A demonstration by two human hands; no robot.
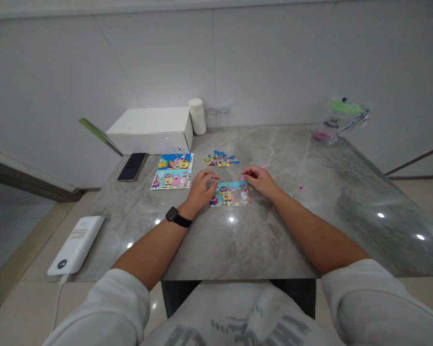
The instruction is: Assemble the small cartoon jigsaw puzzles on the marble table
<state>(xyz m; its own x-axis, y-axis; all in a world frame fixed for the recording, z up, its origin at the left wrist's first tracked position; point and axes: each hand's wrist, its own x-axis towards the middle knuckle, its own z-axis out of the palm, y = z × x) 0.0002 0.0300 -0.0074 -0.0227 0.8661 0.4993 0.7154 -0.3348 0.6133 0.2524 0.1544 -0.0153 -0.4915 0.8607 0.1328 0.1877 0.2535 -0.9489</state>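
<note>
A colourful cartoon jigsaw puzzle (230,194) lies flat on the table in front of me. My left hand (201,188) rests at its upper left edge, fingers loosely bent and apart, with nothing visible in them. At the upper right corner my right hand (260,180) pinches a small pink puzzle piece (243,177) between thumb and index finger. Beyond both hands is a heap of loose puzzle pieces (220,159). A few stray pieces, one of them a pink-red piece (300,188), lie to the right of my right hand.
Two printed picture cards (171,179) lie left of the puzzle, beside a phone (132,167). Behind stand a white box (151,129), a white bottle (197,117) and clear glasses (222,119). A plastic bag (341,121) sits back right; a power bank (75,245) lies front left.
</note>
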